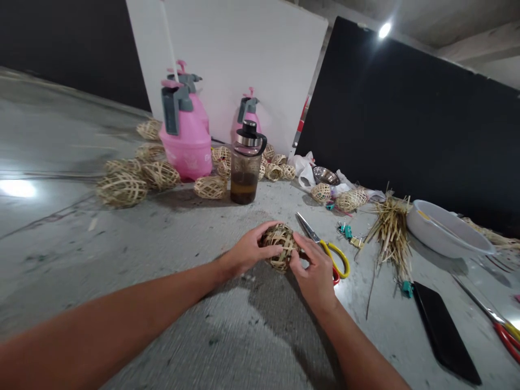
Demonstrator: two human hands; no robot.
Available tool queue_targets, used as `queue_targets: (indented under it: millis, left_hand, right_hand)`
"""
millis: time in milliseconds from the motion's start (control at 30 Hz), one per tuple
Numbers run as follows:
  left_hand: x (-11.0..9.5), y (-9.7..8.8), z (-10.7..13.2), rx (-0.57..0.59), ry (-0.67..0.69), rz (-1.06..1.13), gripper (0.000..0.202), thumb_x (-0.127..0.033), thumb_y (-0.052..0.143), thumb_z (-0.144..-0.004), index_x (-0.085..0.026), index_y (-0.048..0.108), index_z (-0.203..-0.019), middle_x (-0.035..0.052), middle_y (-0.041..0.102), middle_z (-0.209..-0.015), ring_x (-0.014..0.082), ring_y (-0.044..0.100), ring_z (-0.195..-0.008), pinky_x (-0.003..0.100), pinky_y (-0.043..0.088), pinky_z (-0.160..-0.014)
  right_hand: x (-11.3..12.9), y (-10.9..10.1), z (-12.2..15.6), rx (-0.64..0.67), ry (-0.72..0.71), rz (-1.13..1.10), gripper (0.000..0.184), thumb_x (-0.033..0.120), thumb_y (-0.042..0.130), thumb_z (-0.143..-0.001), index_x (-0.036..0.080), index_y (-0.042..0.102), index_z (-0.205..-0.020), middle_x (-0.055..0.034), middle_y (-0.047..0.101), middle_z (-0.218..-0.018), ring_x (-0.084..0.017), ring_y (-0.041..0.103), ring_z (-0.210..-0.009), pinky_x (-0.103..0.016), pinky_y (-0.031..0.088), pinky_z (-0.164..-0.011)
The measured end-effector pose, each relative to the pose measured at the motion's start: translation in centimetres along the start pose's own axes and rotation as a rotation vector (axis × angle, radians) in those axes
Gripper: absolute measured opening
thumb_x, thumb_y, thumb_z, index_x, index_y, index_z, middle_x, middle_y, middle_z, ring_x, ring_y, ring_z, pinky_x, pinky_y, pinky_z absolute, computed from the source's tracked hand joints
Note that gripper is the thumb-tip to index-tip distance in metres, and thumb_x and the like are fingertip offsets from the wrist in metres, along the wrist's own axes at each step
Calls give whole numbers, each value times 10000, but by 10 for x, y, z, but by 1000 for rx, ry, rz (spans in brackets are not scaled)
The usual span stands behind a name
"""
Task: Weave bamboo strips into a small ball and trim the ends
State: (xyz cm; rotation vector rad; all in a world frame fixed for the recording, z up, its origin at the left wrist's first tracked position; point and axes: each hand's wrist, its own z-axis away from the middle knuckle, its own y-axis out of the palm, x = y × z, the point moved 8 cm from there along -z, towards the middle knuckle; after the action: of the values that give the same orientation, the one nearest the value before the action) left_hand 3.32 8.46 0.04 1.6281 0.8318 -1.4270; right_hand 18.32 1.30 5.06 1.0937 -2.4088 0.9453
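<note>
A small openwork ball woven from flat bamboo strips (280, 254) is held between my two hands just above the grey tabletop. My left hand (252, 249) grips its left side, with the thumb across the front and the fingers over the top. On the right side, my right hand (314, 265) pinches the weave with thumb and fingers. Scissors with yellow and red handles (335, 257) lie partly open right beside my right hand. The underside of the ball is hidden from me.
Pink spray bottles (189, 141) and a drink bottle (245, 168) stand behind, among several woven balls (124, 188). To the right are teal binder clips (345, 232), a bundle of strips (392, 230), a white basin (447, 230), a black phone-like slab (444, 330) and more scissors (498, 319).
</note>
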Motion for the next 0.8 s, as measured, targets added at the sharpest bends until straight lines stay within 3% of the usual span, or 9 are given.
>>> queue_targets:
  millis: [167,300,400,500,600,700,800]
  left_hand:
    - [-4,1,1,-13,41,-47,768,-421,855,-712,-214,597,-1405,121,720,-1331,337,673,-1245,473,546,-1076]
    - [-5,-1,3,-76,59,-119,825,-404,892,-685,-213,562,-1418,130,711,-1344,340,667,-1259,467,539,-1078]
    - [-2,-2,3,-66,20,-17,808,-425,877,-720,-224,536,-1425,136,726,-1321,325,691,-1214,459,555,-1032]
    - [1,-2,0,-23,-16,88,618,-420,862,-735,-209,634,-1268,126,757,-1252,299,713,-1146,419,550,-1002]
    - [5,-3,-3,-10,-53,94,464,-391,890,-688,-186,693,-1056,97,782,-1075,263,721,-1021,379,543,-950]
    - [6,-5,-4,-41,-57,78,437,-411,911,-671,-192,681,-972,65,770,-960,234,713,-917,363,552,-882]
    - [6,-8,-4,-96,-30,16,453,-445,924,-650,-201,658,-924,48,761,-914,233,710,-889,353,558,-832]
  right_hand:
    - [-5,1,3,18,39,-53,403,179,599,-911,222,767,-1275,-120,805,-1248,-266,767,-1166,-442,638,-1035]
    - [-17,13,8,143,153,-179,457,209,611,-917,228,664,-1371,-132,712,-1398,-278,683,-1296,-452,619,-1048]
    - [-28,17,12,147,264,-240,470,235,630,-911,225,627,-1381,-133,704,-1367,-271,696,-1244,-424,623,-1021]
    - [-38,18,13,127,333,-309,457,252,588,-938,220,607,-1394,-136,707,-1354,-257,716,-1195,-415,622,-1012]
    - [-40,15,10,124,305,-245,437,264,565,-947,218,640,-1375,-138,720,-1354,-276,700,-1240,-478,581,-1089]
    - [-35,12,6,124,246,-105,455,281,582,-935,209,665,-1377,-154,711,-1398,-311,655,-1327,-552,523,-1161]
    - [-31,15,7,149,247,-15,526,299,601,-914,183,638,-1426,-175,717,-1393,-336,686,-1282,-573,571,-1105]
